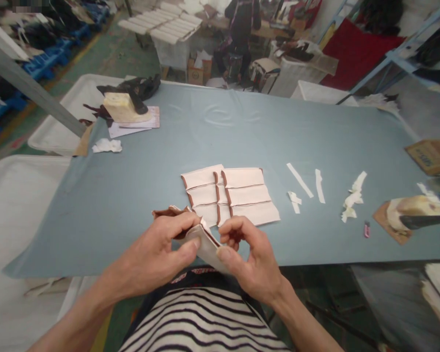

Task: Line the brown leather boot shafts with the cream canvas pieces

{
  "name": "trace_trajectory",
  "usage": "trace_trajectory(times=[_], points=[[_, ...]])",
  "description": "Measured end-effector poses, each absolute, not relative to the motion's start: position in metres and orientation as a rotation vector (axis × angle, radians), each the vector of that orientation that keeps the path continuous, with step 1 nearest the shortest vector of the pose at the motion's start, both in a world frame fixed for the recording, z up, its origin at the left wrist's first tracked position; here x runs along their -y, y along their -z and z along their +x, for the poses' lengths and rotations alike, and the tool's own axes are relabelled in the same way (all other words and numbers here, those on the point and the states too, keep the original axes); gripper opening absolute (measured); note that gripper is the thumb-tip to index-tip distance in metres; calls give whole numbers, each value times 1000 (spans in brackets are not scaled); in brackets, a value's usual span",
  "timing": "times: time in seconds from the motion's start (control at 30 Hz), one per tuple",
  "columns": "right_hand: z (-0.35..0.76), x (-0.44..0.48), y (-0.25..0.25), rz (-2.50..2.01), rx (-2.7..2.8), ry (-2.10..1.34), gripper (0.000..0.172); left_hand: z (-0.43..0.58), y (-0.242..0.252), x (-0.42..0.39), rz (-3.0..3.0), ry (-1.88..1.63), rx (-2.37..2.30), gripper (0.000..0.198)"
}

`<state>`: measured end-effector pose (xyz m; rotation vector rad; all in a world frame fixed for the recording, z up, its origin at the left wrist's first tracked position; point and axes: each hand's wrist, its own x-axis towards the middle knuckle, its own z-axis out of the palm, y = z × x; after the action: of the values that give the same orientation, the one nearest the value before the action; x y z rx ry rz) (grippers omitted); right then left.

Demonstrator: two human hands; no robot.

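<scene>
Between my hands, just over the table's near edge, is a cream fabric panel (208,247) with brown edging, bent and folded. My left hand (165,244) pinches it, thumb on the pale face and fingers behind. At its right end my right hand (251,256) grips the edge between thumb and curled fingers. A brown, crumpled part (168,211) of the piece sticks out behind my left hand. Just beyond lie similar cream panels with brown edges, a left stack (201,190) partly under a right one (247,188).
White strips (299,180) and torn white scraps (354,198) lie to the right, near a small pink object (367,229). An iron-like tool (407,213) rests on a brown pad; a yellowish block (122,107) sits far left. A person (240,34) is beyond the blue-grey table (242,132).
</scene>
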<state>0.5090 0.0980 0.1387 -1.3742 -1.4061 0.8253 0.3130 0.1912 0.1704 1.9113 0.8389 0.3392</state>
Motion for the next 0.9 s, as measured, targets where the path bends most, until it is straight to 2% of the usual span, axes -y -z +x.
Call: trace_trajectory(times=[0.2,0.37,0.57,0.7,0.83,0.9], points=[[508,-131,-164,-1326,1364,-1223,19,305,-187,-196,1985,-395,-826,16],[507,-147,-163,-1096,1174,-1680,43,304,-190,-194,1969,-449,-833,16],[503,-149,-149,-988,1060,-1834,61,301,-185,-191,1937,-496,-848,19],[494,-144,-148,-1058,1098,-1694,55,298,-179,-193,1841,-469,-823,19],[488,-136,-151,-1186,1179,-1492,38,299,-178,-195,1834,-508,-873,31],[488,-131,-153,-1226,1236,-1377,29,300,-179,-196,1866,-527,-838,31]])
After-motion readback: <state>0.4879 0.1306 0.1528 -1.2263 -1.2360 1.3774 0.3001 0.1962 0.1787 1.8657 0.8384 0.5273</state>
